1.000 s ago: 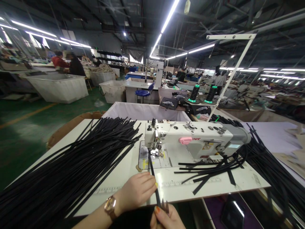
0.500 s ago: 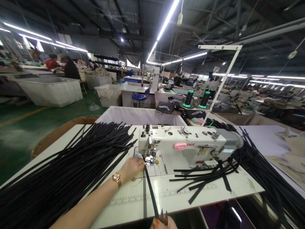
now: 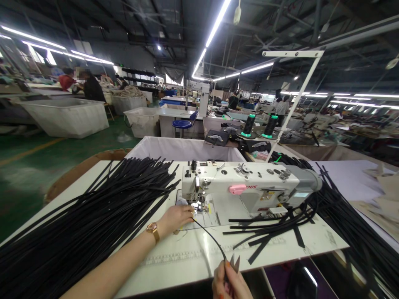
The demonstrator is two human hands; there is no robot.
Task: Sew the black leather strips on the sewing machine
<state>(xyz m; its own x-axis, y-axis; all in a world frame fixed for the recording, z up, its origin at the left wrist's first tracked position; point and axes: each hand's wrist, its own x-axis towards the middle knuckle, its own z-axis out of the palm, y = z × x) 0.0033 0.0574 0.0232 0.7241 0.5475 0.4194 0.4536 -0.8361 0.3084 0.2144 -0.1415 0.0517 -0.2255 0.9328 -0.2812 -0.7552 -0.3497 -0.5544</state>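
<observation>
A white sewing machine (image 3: 224, 178) stands on the pale table. My left hand (image 3: 177, 218), with a gold watch on the wrist, pinches one end of a thin black strip (image 3: 212, 237) beside the needle area. The strip curves toward the table's front edge, where my right hand (image 3: 230, 280) grips its other part. Pointed metal scissor tips (image 3: 236, 262) stick out of my right hand. Left of the machine lies a large pile of long black strips (image 3: 102, 211). Several shorter strips (image 3: 264, 232) lie in front of the machine's right part.
A cloth-lined bin (image 3: 187, 148) is behind the table. Two black thread cones (image 3: 249, 126) stand beside a white thread stand (image 3: 293, 108). More black strips (image 3: 349, 211) hang at the right. People are at work in the left background.
My right hand has moved right and up, with more of it in view. The strip, upright and flat before, now bows rightward with its thin edge showing. My left hand has shifted slightly right.
</observation>
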